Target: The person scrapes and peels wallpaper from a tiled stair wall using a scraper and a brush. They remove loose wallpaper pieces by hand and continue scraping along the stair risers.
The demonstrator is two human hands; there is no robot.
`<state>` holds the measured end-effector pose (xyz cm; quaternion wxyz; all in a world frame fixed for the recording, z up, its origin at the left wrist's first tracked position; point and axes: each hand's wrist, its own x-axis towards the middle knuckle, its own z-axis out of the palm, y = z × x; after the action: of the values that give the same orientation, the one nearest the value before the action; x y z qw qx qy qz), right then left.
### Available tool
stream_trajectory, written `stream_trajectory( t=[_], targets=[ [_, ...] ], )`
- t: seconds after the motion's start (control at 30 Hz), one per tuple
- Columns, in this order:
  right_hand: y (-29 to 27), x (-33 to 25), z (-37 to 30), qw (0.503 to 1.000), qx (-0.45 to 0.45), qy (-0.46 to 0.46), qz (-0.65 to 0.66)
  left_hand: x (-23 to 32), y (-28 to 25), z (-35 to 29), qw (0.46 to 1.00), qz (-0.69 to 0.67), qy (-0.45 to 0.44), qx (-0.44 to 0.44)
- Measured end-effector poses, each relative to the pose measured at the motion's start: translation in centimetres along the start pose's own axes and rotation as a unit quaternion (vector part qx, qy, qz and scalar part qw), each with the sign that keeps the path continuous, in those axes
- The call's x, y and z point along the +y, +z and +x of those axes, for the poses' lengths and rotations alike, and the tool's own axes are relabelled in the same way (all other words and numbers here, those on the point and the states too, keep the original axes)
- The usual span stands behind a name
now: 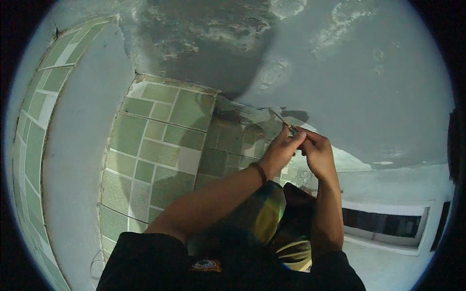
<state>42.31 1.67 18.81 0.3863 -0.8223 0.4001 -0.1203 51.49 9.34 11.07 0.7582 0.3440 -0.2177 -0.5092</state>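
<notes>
"Start at the far left: what's there?"

"A curved band of green tiles (35, 138), with pale tiles mixed in. Next comes a plain grey strip (77, 145), then a broader tiled panel (167, 150), greens of several sizes with light joints and a rough, chipped upper edge."

"And above that panel?"

"A dark shadow (206, 60) on the grey painted surface (374, 111), which is blotched and flaking in places. Further along, a bracelet (262, 172) sits at the wrist of the left hand (281, 148)."

"What is that hand doing?"

"Its fingers and thumb are closed on the near end of a thin tool (279, 117) (the slim shaft shows, but I can't tell what sort of tool it is). The shaft slants up and leftward out of the grip, its tip close to a chipped patch (262, 114) along the edge between tiles and grey. Whether it touches, I can't tell."

"And the right hand (318, 153)?"

"Pressed up against the left one, fingers curled in on the same near end. Exactly which fingertips pinch it is hidden."

"Anything past the arms?"

"Lower right, a long window (383, 223) with dark panes and a white frame (407, 250)."
</notes>
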Motion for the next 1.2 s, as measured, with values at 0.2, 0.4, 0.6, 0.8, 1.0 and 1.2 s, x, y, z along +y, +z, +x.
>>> stream_trajectory(
  t=[0.2,0.4,0.6,0.8,1.0,1.2],
  targets=[
    [0.9,0.3,0.6,1.000,-0.021,0.004,0.011,-0.1,0.0,-0.3,0.999,0.016,-0.037,0.028],
    [1.6,0.2,0.9,0.999,-0.032,0.014,0.023,-0.5,-0.2,0.1,0.999,-0.008,-0.024,0.039],
    [1.1,0.2,0.8,0.999,-0.035,0.001,-0.008,-0.5,-0.6,0.1,0.996,-0.001,-0.061,0.066],
    [1.7,-0.4,1.3,0.997,-0.047,0.054,-0.002,-0.5,-0.4,0.2,0.997,0.000,-0.026,0.078],
    [-0.7,-1.3,-1.1,0.998,0.020,0.056,-0.009,0.6,0.1,-0.6,0.995,0.055,-0.051,-0.070],
    [-2.3,-0.5,-1.2,0.999,0.011,0.023,0.019,1.1,0.7,-0.6,0.992,0.008,-0.091,-0.087]
  ],
)
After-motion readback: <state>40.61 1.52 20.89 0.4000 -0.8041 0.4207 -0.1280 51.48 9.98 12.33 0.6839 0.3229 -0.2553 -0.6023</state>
